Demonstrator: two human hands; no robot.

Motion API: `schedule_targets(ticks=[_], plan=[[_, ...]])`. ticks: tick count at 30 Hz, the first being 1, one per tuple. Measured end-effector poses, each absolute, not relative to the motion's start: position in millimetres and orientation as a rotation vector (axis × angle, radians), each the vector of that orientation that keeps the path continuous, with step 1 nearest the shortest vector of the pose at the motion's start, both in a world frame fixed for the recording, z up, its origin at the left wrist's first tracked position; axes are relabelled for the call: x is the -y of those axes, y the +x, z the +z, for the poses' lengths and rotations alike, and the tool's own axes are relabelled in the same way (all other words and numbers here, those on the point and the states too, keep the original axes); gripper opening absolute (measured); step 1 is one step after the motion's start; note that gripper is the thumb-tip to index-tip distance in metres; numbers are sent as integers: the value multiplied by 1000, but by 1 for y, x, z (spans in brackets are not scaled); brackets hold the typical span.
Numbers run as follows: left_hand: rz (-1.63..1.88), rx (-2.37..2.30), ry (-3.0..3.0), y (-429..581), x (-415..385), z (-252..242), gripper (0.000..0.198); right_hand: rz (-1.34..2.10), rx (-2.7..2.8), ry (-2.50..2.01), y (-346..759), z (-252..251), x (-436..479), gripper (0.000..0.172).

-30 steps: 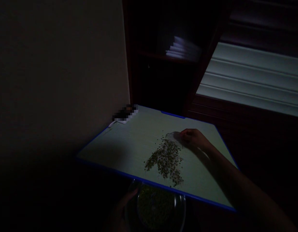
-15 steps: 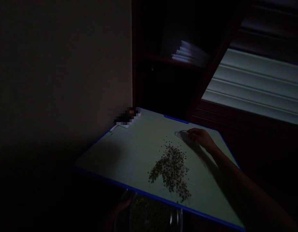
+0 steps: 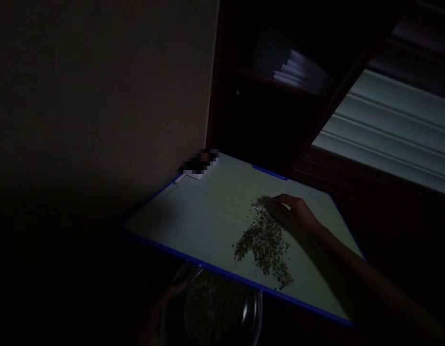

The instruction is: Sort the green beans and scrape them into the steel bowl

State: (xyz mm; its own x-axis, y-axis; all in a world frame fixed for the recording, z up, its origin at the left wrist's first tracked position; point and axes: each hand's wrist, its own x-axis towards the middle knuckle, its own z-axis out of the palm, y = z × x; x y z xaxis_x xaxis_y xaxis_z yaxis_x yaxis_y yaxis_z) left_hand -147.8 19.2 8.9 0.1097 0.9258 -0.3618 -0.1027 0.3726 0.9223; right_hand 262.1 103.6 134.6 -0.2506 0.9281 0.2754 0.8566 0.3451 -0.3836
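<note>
In dim light, a scatter of small dark grains (image 3: pixel 265 242) lies on a pale board (image 3: pixel 204 216) with a blue rim. My right hand (image 3: pixel 289 206) is at the far end of the grains, its fingers closed on a thin, pale flat piece (image 3: pixel 259 204) whose kind I cannot make out. The edge of that piece is low over the board, close to the grains. Below the near rim is a shiny round bowl (image 3: pixel 246 312) with greenish grains inside. My left hand (image 3: pixel 171 295) grips the bowl's left side, mostly lost in shadow.
At the board's far left corner stands a white-edged object (image 3: pixel 200 168), blurred out, with a pale cable (image 3: pixel 181 179). A plain wall (image 3: pixel 135 96) rises on the left. Behind the board are dark shelves with stacked white sheets (image 3: pixel 301 72) and a pale ribbed panel (image 3: pixel 388 120).
My right hand has moved left and turned the flat piece from lying flat to edge-on, nearer the grains. The bowl and left hand sit slightly farther left. The whole view has shifted a little.
</note>
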Motion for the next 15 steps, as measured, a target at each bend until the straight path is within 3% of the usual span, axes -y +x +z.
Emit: schedule_targets(ticks=[4, 15], plan=[[967, -1307, 928, -153, -18, -9, 34, 109, 2132, -1644, 260, 136, -76, 27], [962, -1108, 920, -151, -12, 10, 43, -106, 1998, -1938, 272, 129, -81, 24]])
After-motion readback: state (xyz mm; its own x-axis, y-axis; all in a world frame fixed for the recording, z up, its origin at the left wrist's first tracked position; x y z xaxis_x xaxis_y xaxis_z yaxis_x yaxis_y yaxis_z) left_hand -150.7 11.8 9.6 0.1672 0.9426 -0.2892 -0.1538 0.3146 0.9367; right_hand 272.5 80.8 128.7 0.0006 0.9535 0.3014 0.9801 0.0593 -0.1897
